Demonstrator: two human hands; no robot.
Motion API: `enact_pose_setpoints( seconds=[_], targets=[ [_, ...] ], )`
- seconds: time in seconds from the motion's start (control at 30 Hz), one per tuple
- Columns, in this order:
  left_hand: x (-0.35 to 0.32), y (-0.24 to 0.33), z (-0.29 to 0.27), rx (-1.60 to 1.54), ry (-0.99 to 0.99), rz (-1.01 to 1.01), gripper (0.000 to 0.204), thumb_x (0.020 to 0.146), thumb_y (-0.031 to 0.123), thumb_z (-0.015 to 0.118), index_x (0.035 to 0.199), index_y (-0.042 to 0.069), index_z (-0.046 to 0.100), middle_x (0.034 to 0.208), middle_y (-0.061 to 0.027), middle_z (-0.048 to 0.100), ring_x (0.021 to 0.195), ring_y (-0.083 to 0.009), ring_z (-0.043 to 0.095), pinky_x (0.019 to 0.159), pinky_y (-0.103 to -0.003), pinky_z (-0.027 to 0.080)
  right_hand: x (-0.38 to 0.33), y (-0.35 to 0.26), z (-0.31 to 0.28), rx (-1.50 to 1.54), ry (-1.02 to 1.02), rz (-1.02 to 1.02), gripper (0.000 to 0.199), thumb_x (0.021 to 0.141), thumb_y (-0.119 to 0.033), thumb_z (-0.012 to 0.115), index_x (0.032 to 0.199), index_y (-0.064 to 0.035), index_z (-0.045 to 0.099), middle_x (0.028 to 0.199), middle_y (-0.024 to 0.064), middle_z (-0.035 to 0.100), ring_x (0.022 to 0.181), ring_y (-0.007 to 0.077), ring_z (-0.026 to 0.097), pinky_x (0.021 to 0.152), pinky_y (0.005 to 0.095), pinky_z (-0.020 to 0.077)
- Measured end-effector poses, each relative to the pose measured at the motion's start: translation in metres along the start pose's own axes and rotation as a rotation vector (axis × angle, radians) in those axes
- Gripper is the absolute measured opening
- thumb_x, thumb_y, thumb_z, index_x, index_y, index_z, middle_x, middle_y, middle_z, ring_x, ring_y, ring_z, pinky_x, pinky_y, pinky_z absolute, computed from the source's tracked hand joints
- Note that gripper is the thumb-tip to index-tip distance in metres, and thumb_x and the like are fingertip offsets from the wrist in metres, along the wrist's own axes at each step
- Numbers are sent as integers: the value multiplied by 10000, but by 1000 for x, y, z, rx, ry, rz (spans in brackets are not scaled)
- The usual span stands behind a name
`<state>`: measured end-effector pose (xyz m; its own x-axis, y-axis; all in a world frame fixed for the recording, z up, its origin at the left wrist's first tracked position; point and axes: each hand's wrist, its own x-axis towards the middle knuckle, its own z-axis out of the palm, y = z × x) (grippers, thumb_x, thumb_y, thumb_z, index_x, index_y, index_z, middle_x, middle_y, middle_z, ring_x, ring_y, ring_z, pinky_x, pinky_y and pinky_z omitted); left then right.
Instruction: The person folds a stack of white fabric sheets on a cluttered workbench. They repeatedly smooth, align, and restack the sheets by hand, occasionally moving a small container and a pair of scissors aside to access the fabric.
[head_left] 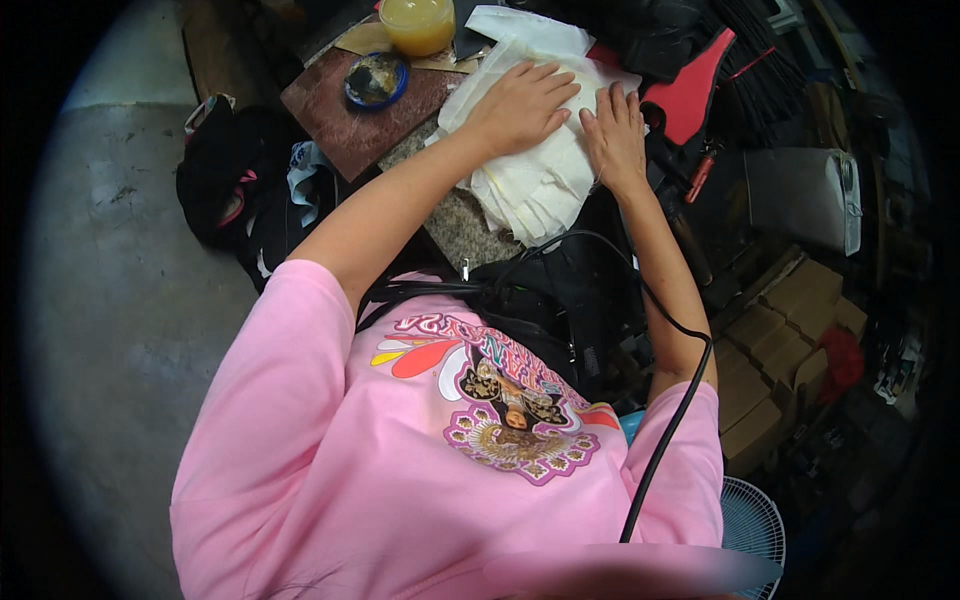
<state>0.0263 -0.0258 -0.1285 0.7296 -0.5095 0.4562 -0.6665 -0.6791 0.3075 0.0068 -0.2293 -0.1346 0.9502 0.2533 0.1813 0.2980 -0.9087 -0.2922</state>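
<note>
A stack of thin white cloth sheets (535,185) lies on a speckled stone slab, its near edges fanned out unevenly. My left hand (522,108) rests flat on the top sheet, fingers spread toward the upper right. At the stack's right side lies my right hand (613,138), palm down with its fingers stretched away from me. Neither hand grips anything. Left of the stack, a reddish-brown board (325,105) bears a blue-rimmed dish (377,80) with dark, crusted contents. Beyond it stands a clear tub of yellowish liquid (418,25).
To the right are a red flat piece (690,95) and a red-handled tool (702,175). Cardboard boxes (775,340) pile up lower right, near a fan (752,530). Dark bags (235,170) sit at the left. A black cable (690,390) crosses my right arm.
</note>
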Motion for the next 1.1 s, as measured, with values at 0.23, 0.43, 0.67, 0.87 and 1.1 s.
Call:
enact_pose_setpoints(
  seconds=[0.23,0.43,0.67,0.87,1.1],
  targets=[
    [0,-1,-3,-2,-17,-2,375,959,262,541,1293,107,612,1367,-67,592,1339,-256,469,1132,-445,323,-5,11,0,265,-84,7,619,1036,-504,256,1500,-124,408,1571,211,306,1465,444,197,1168,552,170],
    [0,-1,1,59,-28,-6,375,963,259,538,1305,120,605,1378,-56,585,1336,-248,471,1138,-434,317,-46,-6,-17,291,-159,-101,579,1036,-533,199,1434,-275,532,1601,167,274,1476,440,172,1171,591,103],
    [-3,-3,6,48,33,10,371,941,277,557,1275,126,610,1364,-50,594,1308,-245,500,1119,-450,335,-65,-33,-48,213,-206,-232,627,1015,-590,186,1315,-294,651,1613,135,258,1491,422,137,1160,640,37],
    [1,-6,27,100,99,-39,355,948,278,549,1264,128,609,1375,-59,580,1331,-266,468,1123,-487,304,-54,-32,-36,240,-240,-150,585,1032,-516,203,1415,-254,559,1613,152,245,1494,414,139,1173,608,60],
    [-1,-7,27,165,118,-38,338,945,287,560,1240,132,618,1359,-50,591,1322,-251,472,1100,-459,321,-71,-44,-46,-72,-289,-422,542,987,-628,264,1400,-413,541,1620,71,259,1507,367,142,1178,625,15]
  ],
)
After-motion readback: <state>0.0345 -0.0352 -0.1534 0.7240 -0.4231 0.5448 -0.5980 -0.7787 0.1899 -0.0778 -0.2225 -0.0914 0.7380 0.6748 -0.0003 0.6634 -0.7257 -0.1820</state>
